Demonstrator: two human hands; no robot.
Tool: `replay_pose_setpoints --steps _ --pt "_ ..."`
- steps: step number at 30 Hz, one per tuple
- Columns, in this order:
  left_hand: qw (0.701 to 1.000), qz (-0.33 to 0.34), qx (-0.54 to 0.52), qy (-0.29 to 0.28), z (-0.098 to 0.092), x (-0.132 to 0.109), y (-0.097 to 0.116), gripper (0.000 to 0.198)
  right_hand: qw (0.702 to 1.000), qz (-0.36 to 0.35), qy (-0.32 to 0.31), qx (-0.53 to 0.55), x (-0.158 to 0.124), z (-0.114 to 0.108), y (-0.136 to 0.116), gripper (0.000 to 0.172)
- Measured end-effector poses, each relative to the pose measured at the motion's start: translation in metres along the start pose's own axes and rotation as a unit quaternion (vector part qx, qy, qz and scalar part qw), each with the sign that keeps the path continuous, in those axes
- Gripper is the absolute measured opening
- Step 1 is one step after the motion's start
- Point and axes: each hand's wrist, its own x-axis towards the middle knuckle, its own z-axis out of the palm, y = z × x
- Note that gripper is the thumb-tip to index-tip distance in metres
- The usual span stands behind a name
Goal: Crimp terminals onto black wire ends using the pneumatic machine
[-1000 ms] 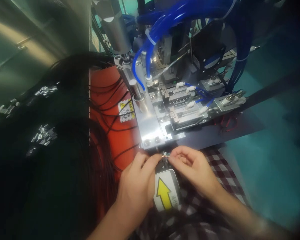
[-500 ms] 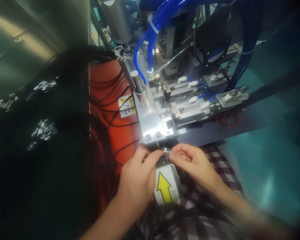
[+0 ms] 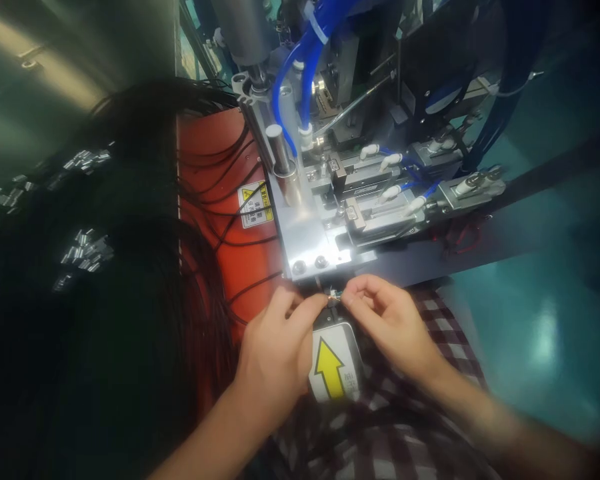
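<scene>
My left hand is closed in a pinch, its thumb and fingertip on one end of some thin wires. From the other side, the fingertips of my right hand pinch the opposite end of these wires. A small whitish bit shows between the two pinches; its exact form is too small to tell. Right above my fingertips is the front edge of a bright metal plate on a machine. Below them sits a white panel with a yellow arrow, partly behind my left hand.
Metal slides with blue air hoses fill the back of the machine. Black cables run over a red base bearing a warning label. At left lie dark bundles with shiny metal ends. Checkered cloth is below.
My right hand has shifted slightly up and right, its fingertips a little farther from my left. My left hand keeps its pinch. The whole view has tilted slightly.
</scene>
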Motion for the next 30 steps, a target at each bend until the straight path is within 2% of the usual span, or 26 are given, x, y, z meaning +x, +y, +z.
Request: replay_pose_setpoints --steps 30 --pt "1.0 0.009 0.013 0.012 -0.0008 0.0009 0.0007 0.03 1.0 -0.025 -0.004 -0.016 0.0017 0.0007 0.0034 0.015"
